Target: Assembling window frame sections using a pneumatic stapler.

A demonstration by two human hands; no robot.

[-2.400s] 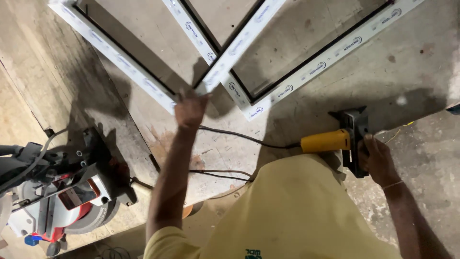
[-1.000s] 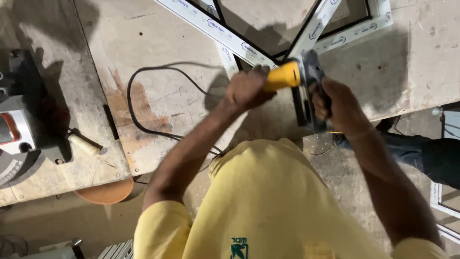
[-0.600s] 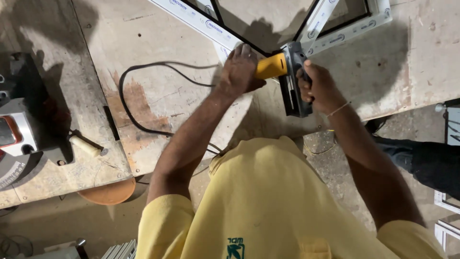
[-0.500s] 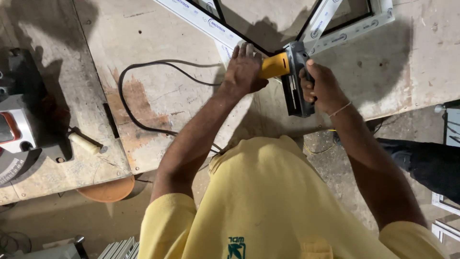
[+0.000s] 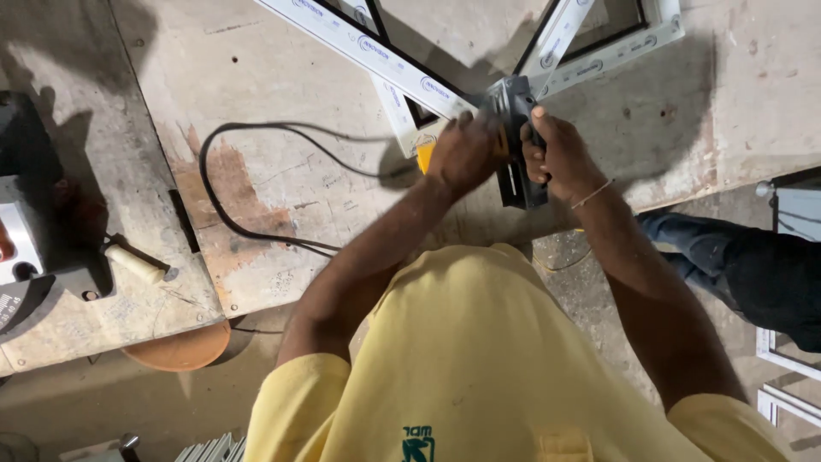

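Observation:
A corded power tool [image 5: 516, 175] with a black body and a yellow handle rests on the corner joint of a white window frame [image 5: 376, 51] lying on the worn workbench [image 5: 256, 103]. My left hand [image 5: 466, 154] is wrapped over the yellow handle, hiding most of it. My right hand [image 5: 556, 154] grips the tool's black body from the right. The tool's black cord [image 5: 231, 171] loops across the bench to the left.
A mitre saw [image 5: 26, 231] stands at the left edge, with a short cream-handled tool [image 5: 135, 263] beside it. An orange round object [image 5: 175, 351] sits under the bench edge. Another person's leg in dark trousers [image 5: 744, 265] is at the right, near white frame pieces [image 5: 787, 376].
Both hands have carried the tool up and left onto the frame's corner joint. My left hand has slid further over the yellow handle. The cord loop has shifted.

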